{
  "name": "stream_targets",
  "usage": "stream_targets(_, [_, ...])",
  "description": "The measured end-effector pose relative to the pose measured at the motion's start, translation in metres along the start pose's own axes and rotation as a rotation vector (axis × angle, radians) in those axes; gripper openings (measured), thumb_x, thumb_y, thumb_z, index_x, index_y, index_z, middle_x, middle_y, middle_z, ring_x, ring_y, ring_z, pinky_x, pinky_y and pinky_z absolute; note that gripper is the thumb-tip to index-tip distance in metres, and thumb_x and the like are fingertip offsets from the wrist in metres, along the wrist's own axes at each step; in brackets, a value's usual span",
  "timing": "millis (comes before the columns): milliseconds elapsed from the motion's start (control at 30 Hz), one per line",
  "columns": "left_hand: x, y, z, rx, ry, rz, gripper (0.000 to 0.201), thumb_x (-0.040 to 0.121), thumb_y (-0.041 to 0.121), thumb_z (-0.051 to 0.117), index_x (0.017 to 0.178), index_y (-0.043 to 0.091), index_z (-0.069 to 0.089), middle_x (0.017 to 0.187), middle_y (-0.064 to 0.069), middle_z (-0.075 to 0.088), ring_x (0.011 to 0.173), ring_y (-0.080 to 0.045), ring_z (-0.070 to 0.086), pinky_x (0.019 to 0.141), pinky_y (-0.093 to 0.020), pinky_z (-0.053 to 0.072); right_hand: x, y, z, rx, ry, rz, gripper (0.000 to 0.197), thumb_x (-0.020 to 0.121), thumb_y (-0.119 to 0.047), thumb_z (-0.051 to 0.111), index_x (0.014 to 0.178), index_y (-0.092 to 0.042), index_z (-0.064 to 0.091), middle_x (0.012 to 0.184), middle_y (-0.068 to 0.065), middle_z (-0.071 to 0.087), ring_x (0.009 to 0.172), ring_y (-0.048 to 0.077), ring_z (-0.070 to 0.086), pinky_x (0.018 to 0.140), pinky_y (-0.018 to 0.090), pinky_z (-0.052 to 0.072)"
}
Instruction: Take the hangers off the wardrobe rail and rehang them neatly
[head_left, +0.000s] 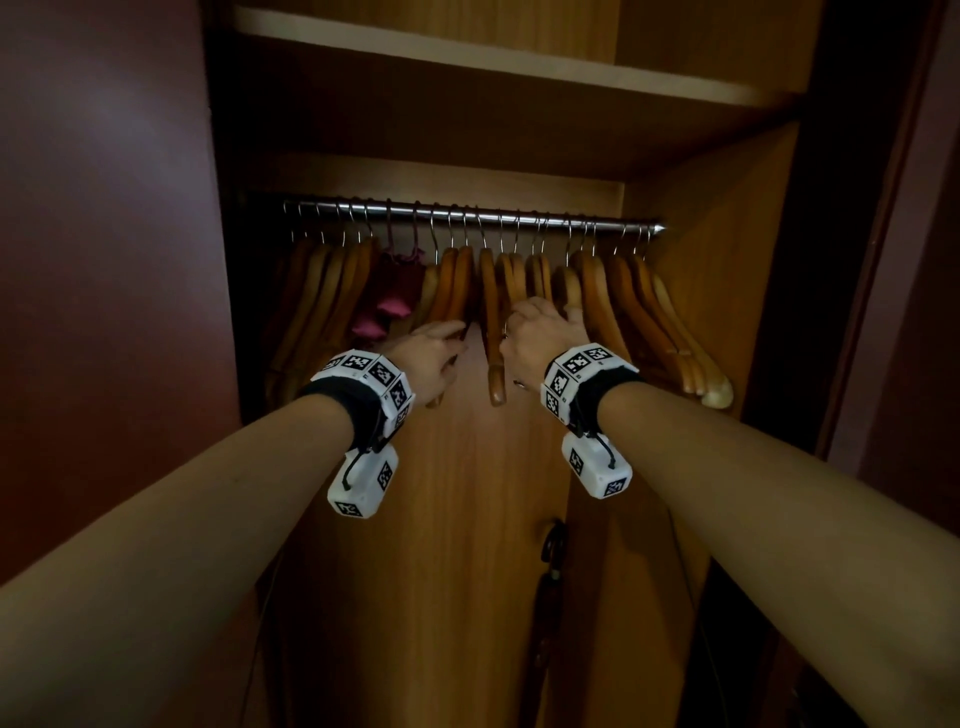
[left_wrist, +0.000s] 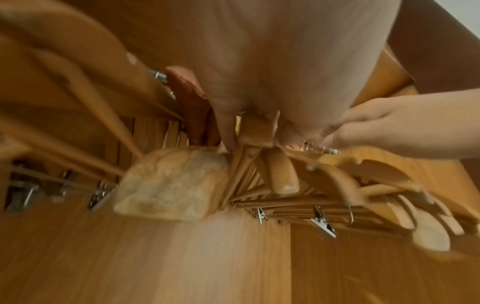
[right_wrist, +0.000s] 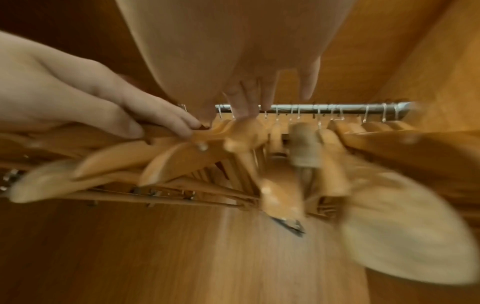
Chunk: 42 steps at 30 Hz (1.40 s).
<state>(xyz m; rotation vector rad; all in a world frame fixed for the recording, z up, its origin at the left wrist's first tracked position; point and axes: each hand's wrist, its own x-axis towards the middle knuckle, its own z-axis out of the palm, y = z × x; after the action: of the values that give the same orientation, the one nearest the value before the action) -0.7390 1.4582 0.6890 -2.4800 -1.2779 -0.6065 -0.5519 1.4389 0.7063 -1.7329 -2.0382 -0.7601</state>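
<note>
Both hands reach up into the row of wooden hangers (head_left: 597, 291) on the wardrobe rail (head_left: 467, 214); the left hand (head_left: 434, 345) lies palm down with its fingers stretched forward among the hangers left of centre, and in the right wrist view its fingertips (right_wrist: 191, 128) curl over the top edge of a hanger shoulder, thumb underneath, so it seems to pinch that hanger, though blur leaves the grip uncertain; the right hand (head_left: 540, 330) is pushed in just right of centre, its fingers buried between hanger shoulders, one finger poking up beside a pale hanger; the right wrist view shows its fingers (right_wrist: 245, 98) fairly straight, spread and pointing at the rail, resting against hanger necks rather than wrapped round any; between the two hands a single wooden hanger (head_left: 491, 322) hangs apart from its neighbours, its shoulder end pointing down toward the camera; each wrist carries a white tracking band (head_left: 584, 376) printed with black square markers; the hangers all sit on the rail by their metal hooks, unevenly spaced and bunched in groups; left of the left hand a pair of padded pink hangers (head_left: 387, 296) hangs among the wooden ones; several hangers carry metal clips (left_wrist: 323, 225) on their lower bars; above the rail runs a wooden shelf (head_left: 467, 62); a dark red door (head_left: 104, 260) stands at the left.
</note>
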Motion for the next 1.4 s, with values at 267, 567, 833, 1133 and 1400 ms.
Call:
stream_targets(267, [0.001,0.004,-0.001,-0.134,0.1,-0.073,0.055,0.093,0.006,0.049,0.146,0.007,0.036,0.161,-0.002,0.015,0.14,-0.017,0.034,0.109,-0.021,0.027,0.003,-0.019,0.004,0.125,-0.138,-0.209,0.06,0.097,-0.034,0.038,0.154,-0.028,0.019,0.162,-0.011,0.013,0.148,0.017,0.008,0.117,0.05,0.017])
stream_targets(567, [0.0,-0.001,-0.002,-0.125,0.094,-0.278,0.056,0.087,0.02,0.058,0.14,0.016,0.038,0.134,-0.01,0.053,0.118,-0.03,0.055,0.095,-0.041,0.049,0.007,-0.024,0.011,0.083,-0.136,-0.254,0.052,0.097,-0.038,0.036,0.149,-0.035,0.031,0.161,-0.011,0.015,0.148,0.02,0.01,0.115,0.052,0.017])
stream_targets(833, [0.0,-0.003,-0.003,-0.16,0.068,-0.279,0.054,0.091,0.022,0.053,0.143,0.02,0.037,0.123,-0.013,0.061,0.109,-0.031,0.059,0.091,-0.042,0.051,0.005,-0.018,0.002,0.024,-0.122,-0.34,0.036,0.096,-0.038,0.035,0.128,-0.03,0.05,0.152,-0.01,0.038,0.145,0.016,0.02,0.114,0.05,0.016])
stream_targets(1133, [0.001,-0.013,0.004,-0.215,-0.016,-0.247,0.048,0.088,0.01,0.043,0.126,0.039,0.052,0.131,0.012,0.06,0.12,-0.017,0.055,0.102,-0.037,0.045,0.0,-0.02,-0.01,-0.063,-0.208,-0.242,0.072,0.09,-0.028,0.057,0.15,-0.037,0.018,0.145,0.001,0.045,0.139,0.027,0.03,0.11,0.053,0.024])
stream_targets(1400, [-0.007,-0.019,0.006,-0.168,0.034,-0.252,0.043,0.091,0.021,0.04,0.121,0.05,0.052,0.122,0.005,0.06,0.103,-0.021,0.062,0.089,-0.038,0.054,0.003,-0.023,-0.001,0.07,-0.031,-0.178,0.034,0.099,-0.027,0.038,0.127,-0.02,0.055,0.131,0.003,0.044,0.117,0.025,0.046,0.087,0.043,0.048])
